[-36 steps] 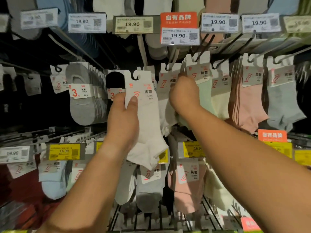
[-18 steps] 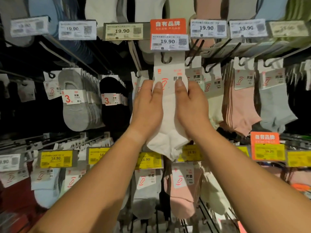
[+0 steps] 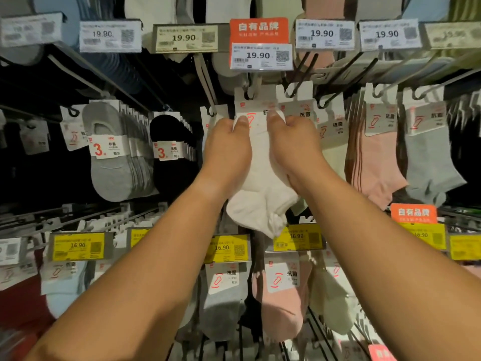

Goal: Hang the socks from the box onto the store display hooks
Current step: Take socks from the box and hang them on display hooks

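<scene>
A pack of white ankle socks [image 3: 261, 188] with a white card header hangs in front of me, its header hook slot up at the display hook [image 3: 251, 91] under the orange 19.90 price tag [image 3: 259, 44]. My left hand [image 3: 226, 152] grips the pack's left side, thumb on the card. My right hand [image 3: 294, 149] grips the right side, thumb on the card too. The box is not in view.
Neighbouring hooks carry cream, pink and grey-blue socks [image 3: 432, 152] to the right, grey [image 3: 114, 157] and black no-show socks [image 3: 169, 155] to the left. A lower row with yellow 16.90 tags [image 3: 78, 246] holds grey and pink packs [image 3: 282, 303].
Both hands have lifted the white pack a little higher, so its header now sits at the hook under the orange tag. A second ago only the left hand held it, lower and to the left.
</scene>
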`<act>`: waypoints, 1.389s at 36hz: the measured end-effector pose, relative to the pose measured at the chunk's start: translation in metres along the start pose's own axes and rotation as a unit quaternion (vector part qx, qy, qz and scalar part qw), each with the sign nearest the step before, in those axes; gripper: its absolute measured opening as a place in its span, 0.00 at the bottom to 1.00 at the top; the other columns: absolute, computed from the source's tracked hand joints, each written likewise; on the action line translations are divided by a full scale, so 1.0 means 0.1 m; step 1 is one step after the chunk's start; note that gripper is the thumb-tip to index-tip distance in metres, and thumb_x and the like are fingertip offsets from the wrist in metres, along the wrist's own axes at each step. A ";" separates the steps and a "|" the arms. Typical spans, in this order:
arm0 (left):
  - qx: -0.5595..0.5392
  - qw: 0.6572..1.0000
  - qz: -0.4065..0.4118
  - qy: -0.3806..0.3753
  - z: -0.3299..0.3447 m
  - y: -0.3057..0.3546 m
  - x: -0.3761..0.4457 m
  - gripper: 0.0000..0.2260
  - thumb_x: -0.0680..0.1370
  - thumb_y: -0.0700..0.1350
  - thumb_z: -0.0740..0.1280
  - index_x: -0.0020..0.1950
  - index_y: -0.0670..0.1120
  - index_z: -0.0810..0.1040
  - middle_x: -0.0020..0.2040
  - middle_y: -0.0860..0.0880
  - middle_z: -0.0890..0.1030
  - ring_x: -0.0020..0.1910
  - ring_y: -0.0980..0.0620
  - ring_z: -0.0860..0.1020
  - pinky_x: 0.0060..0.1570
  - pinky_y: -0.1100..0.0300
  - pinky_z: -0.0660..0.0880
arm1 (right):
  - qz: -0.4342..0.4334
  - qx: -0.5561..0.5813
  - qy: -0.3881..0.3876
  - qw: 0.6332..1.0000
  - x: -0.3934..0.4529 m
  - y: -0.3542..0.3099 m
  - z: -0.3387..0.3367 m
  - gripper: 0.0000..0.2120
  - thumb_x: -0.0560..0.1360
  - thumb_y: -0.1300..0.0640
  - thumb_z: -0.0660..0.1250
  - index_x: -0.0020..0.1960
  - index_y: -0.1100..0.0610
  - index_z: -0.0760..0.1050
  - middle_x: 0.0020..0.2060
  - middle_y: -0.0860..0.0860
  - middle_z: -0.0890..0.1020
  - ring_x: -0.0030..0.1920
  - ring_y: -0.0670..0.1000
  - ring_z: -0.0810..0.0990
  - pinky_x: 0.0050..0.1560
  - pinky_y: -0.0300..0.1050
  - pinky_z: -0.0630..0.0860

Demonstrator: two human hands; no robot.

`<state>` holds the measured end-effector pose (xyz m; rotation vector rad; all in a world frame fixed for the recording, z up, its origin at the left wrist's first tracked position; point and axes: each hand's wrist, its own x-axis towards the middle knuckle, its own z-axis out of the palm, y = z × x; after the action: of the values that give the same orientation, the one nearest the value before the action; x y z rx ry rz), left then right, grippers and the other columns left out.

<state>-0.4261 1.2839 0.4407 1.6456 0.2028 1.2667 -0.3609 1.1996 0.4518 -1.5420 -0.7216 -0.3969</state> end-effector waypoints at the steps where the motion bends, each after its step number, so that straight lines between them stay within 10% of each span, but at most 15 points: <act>1: 0.029 1.000 -0.001 0.006 0.02 -0.02 0.06 0.15 0.81 0.54 0.60 0.52 0.45 0.79 0.52 0.46 0.83 0.52 0.45 0.82 0.57 0.46 0.79 | 0.013 -0.015 -0.002 1.000 0.04 0.00 0.03 0.20 0.80 0.44 0.60 0.54 0.61 0.78 0.50 0.56 0.82 0.49 0.57 0.80 0.50 0.47 0.75; 12: 0.215 0.966 -0.110 -0.091 0.13 -0.56 0.31 0.24 0.81 0.57 0.63 0.71 0.43 0.68 0.66 0.44 0.77 0.64 0.40 0.77 0.62 0.52 0.74 | 0.048 -0.155 -0.041 0.986 0.02 0.29 0.39 0.15 0.81 0.56 0.59 0.65 0.61 0.66 0.58 0.59 0.80 0.57 0.62 0.79 0.46 0.46 0.67; 16: 0.263 0.934 -0.114 -0.215 -0.03 -0.85 0.32 0.29 0.65 0.56 0.71 0.65 0.48 0.78 0.57 0.45 0.84 0.54 0.44 0.83 0.55 0.42 0.81 | 0.042 -0.265 -0.113 0.957 -0.17 0.49 0.37 0.17 0.79 0.61 0.62 0.65 0.64 0.65 0.62 0.62 0.77 0.61 0.62 0.77 0.48 0.48 0.69; 21: 0.442 0.853 -0.084 -0.264 -0.13 -0.76 0.23 0.14 0.75 0.43 0.72 0.59 0.39 0.79 0.55 0.40 0.83 0.51 0.40 0.82 0.48 0.51 0.80 | 0.046 -0.433 -0.229 0.870 -0.34 0.55 0.30 0.16 0.75 0.66 0.67 0.62 0.64 0.72 0.62 0.60 0.78 0.62 0.58 0.77 0.56 0.46 0.73; 25: 0.509 0.812 -0.050 -0.281 -0.16 -0.77 0.21 0.13 0.74 0.54 0.70 0.51 0.45 0.82 0.49 0.43 0.84 0.41 0.45 0.81 0.34 0.59 0.72 | -0.004 -0.480 -0.234 0.846 -0.39 0.43 0.24 0.13 0.75 0.64 0.68 0.60 0.62 0.77 0.60 0.59 0.79 0.61 0.58 0.78 0.52 0.44 0.72; 31: 0.464 0.864 -0.052 -0.187 -0.28 -0.54 0.01 0.39 0.66 0.64 0.75 0.68 0.44 0.69 0.64 0.42 0.73 0.62 0.38 0.76 0.55 0.46 0.78 | -0.032 -0.482 -0.167 0.860 -0.63 0.37 0.16 0.09 0.78 0.62 0.66 0.57 0.62 0.76 0.55 0.58 0.81 0.56 0.59 0.80 0.44 0.44 0.68; 42: 0.457 0.861 0.094 -0.204 -0.05 -0.02 -1.05 0.19 0.77 0.47 0.68 0.65 0.43 0.71 0.64 0.41 0.71 0.64 0.37 0.68 0.62 0.47 0.70 | -0.095 -0.503 -0.081 0.855 -1.38 0.25 -0.67 0.10 0.79 0.57 0.61 0.59 0.59 0.72 0.55 0.58 0.78 0.55 0.60 0.78 0.42 0.47 0.63; 50: 0.370 0.857 0.129 -0.335 1.30 0.43 -2.55 0.18 0.77 0.52 0.67 0.63 0.44 0.78 0.60 0.39 0.77 0.61 0.35 0.74 0.59 0.47 0.72 | 0.052 -0.565 -0.084 0.820 -2.18 0.45 -2.73 0.12 0.77 0.57 0.62 0.59 0.58 0.73 0.55 0.59 0.80 0.54 0.61 0.79 0.47 0.50 0.73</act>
<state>-0.4509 1.0211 0.3210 2.7639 0.0268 0.7374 -0.4461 0.8891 0.3089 -2.7586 -0.5237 -0.6748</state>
